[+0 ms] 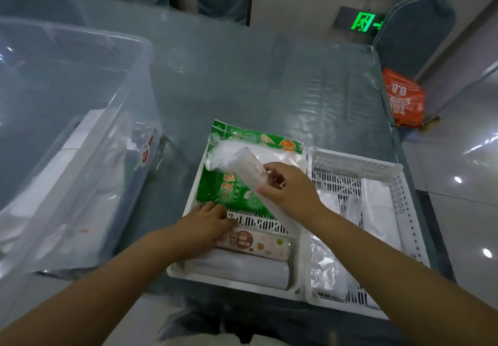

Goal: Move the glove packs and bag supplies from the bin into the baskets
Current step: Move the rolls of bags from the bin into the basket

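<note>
While the clear bin (67, 135) on the left of the table (242, 81) holds more white packs, both hands work over the left basket (188, 238).

Left to right: the left hand (204, 224) rests with curled fingers on the printed roll (258, 243) at the basket's near end, seemingly steadying it beside a plain grey roll (242, 270). The green glove pack (229, 184) lies flat further back. The right hand (288, 186) pinches a translucent roll of bags (250, 173) near its lower end, tilted above the pack. The roll looks light, fairly firm and slick in its wrapper, so a grip round the middle would probably hold better. The right basket (398, 211) holds white and foil packs.
</note>
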The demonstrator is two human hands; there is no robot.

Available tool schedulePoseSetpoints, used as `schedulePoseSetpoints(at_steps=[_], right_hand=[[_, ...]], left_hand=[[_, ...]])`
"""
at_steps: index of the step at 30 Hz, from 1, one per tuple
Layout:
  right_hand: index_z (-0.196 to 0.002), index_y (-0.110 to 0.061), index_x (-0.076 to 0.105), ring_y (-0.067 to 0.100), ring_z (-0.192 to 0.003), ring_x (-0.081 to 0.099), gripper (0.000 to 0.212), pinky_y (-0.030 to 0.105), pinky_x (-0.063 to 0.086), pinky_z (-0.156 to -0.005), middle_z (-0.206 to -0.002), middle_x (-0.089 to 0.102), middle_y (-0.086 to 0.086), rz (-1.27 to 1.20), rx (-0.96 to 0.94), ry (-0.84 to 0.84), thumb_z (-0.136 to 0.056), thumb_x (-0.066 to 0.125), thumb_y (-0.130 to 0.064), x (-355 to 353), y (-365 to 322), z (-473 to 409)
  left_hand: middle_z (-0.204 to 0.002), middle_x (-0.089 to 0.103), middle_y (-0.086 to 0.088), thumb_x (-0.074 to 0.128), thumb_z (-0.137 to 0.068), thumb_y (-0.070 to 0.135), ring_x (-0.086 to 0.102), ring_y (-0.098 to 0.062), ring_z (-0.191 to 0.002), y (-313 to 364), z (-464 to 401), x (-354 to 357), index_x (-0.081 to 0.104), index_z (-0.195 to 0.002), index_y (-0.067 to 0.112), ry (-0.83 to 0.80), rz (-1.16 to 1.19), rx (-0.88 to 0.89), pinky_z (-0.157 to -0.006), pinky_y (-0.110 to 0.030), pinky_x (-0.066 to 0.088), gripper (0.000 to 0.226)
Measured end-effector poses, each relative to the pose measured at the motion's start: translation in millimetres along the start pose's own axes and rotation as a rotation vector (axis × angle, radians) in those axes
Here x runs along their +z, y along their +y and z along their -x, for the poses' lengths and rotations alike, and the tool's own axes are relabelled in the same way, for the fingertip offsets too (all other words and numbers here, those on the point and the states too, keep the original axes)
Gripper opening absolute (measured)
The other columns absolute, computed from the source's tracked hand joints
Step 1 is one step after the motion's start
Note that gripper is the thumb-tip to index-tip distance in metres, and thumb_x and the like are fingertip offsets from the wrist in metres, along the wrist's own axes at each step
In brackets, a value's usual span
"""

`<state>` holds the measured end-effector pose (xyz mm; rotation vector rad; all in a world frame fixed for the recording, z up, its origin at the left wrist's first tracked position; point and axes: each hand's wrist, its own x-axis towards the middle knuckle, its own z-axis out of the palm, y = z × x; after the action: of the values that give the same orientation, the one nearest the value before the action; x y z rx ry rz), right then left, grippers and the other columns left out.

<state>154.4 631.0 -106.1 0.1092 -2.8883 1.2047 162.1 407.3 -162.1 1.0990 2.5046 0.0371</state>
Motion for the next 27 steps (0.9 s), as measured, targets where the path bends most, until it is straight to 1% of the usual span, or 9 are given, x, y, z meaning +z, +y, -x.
schedulePoseSetpoints(at_steps=[3, 5, 7, 10, 14, 17, 20, 22, 27], right_hand=[[-0.112, -0.029, 0.062, 0.019, -0.086, 0.055, 0.041, 0.033, 0.041, -0.072, -0.094, 0.066, -0.003, 0.324, -0.142, -0.149, -0.076, 0.064, -0.048, 27, -3, -3], [-0.119, -0.027, 0.059, 0.025, -0.097, 0.054, 0.045, 0.035, 0.039, -0.08, -0.106, 0.064, 0.003, 0.516, -0.188, -0.231, -0.081, 0.059, -0.05, 45, -1, -1], [-0.123, -0.027, 0.056, 0.026, -0.1, 0.053, 0.047, 0.036, 0.038, -0.083, -0.108, 0.063, 0.005, 0.592, -0.209, -0.294, -0.084, 0.053, -0.054, 56, 0, 3], [-0.124, -0.025, 0.055, 0.026, -0.098, 0.051, 0.047, 0.038, 0.036, -0.084, -0.106, 0.063, 0.005, 0.568, -0.217, -0.314, -0.085, 0.054, -0.051, 64, 0, 7], [-0.115, -0.016, 0.061, 0.025, -0.096, 0.053, 0.033, 0.037, 0.042, -0.081, -0.104, 0.063, 0.006, 0.47, -0.228, -0.265, -0.088, 0.056, -0.034, 65, 0, 12], [-0.106, -0.011, 0.067, 0.027, -0.092, 0.06, 0.025, 0.037, 0.05, -0.074, -0.1, 0.067, 0.008, 0.432, -0.279, -0.251, -0.085, 0.063, -0.023, 53, -2, 13], [-0.091, -0.009, 0.072, 0.027, -0.081, 0.063, 0.018, 0.036, 0.051, -0.07, -0.088, 0.071, 0.008, 0.436, -0.378, 0.022, -0.074, 0.074, -0.012, 32, 4, -1], [-0.097, -0.011, 0.07, 0.027, -0.09, 0.06, 0.025, 0.038, 0.047, -0.077, -0.096, 0.069, 0.007, 0.499, -0.328, 0.154, -0.073, 0.075, -0.014, 17, 10, -17], [-0.122, -0.021, 0.054, 0.025, -0.115, 0.048, 0.045, 0.039, 0.036, -0.095, -0.125, 0.056, 0.004, 0.756, -0.181, -0.096, -0.08, 0.066, -0.032, 6, 29, -42]], left_hand=[[-0.117, 0.056, -0.005, 0.06, -0.084, 0.031, 0.05, -0.026, -0.11, 13, 12, -1, 0.054, -0.125, 0.023, 0.186, -0.056, -0.011, -0.096, -0.036, 0.042, 0.042], [-0.101, 0.068, -0.002, 0.079, -0.066, 0.023, 0.063, -0.022, -0.095, 20, 20, -3, 0.068, -0.106, 0.021, 0.329, 0.02, -0.034, -0.079, -0.03, 0.054, 0.041], [-0.089, 0.071, 0.0, 0.084, -0.059, 0.016, 0.067, -0.02, -0.083, 19, 25, -3, 0.072, -0.09, 0.019, 0.448, 0.131, -0.042, -0.066, -0.026, 0.056, 0.033], [-0.082, 0.069, 0.0, 0.085, -0.057, 0.018, 0.065, -0.02, -0.076, 17, 28, -1, 0.07, -0.078, 0.018, 0.519, 0.169, -0.105, -0.065, -0.026, 0.055, 0.026], [-0.096, 0.064, -0.002, 0.086, -0.052, 0.024, 0.056, -0.022, -0.092, 16, 25, 5, 0.066, -0.094, 0.018, 0.554, 0.199, -0.284, -0.077, -0.034, 0.05, 0.046], [-0.106, 0.061, -0.001, 0.083, -0.053, 0.023, 0.04, -0.015, -0.103, 11, 19, 4, 0.062, -0.103, 0.021, 0.584, 0.243, -0.286, -0.083, -0.036, 0.045, 0.054], [-0.106, 0.06, -0.002, 0.079, -0.058, 0.017, 0.04, -0.018, -0.105, 0, 3, -12, 0.062, -0.108, 0.02, 0.686, 0.278, -0.293, -0.086, -0.036, 0.039, 0.052], [-0.11, 0.058, -0.004, 0.076, -0.064, 0.019, 0.043, -0.025, -0.107, -10, -15, -29, 0.059, -0.114, 0.02, 0.712, 0.231, -0.324, -0.089, -0.036, 0.037, 0.053], [-0.141, 0.041, -0.005, 0.063, -0.08, 0.037, 0.032, -0.027, -0.128, -28, -59, -57, 0.037, -0.138, 0.027, 0.494, 0.036, -0.29, -0.103, -0.04, 0.025, 0.064]])
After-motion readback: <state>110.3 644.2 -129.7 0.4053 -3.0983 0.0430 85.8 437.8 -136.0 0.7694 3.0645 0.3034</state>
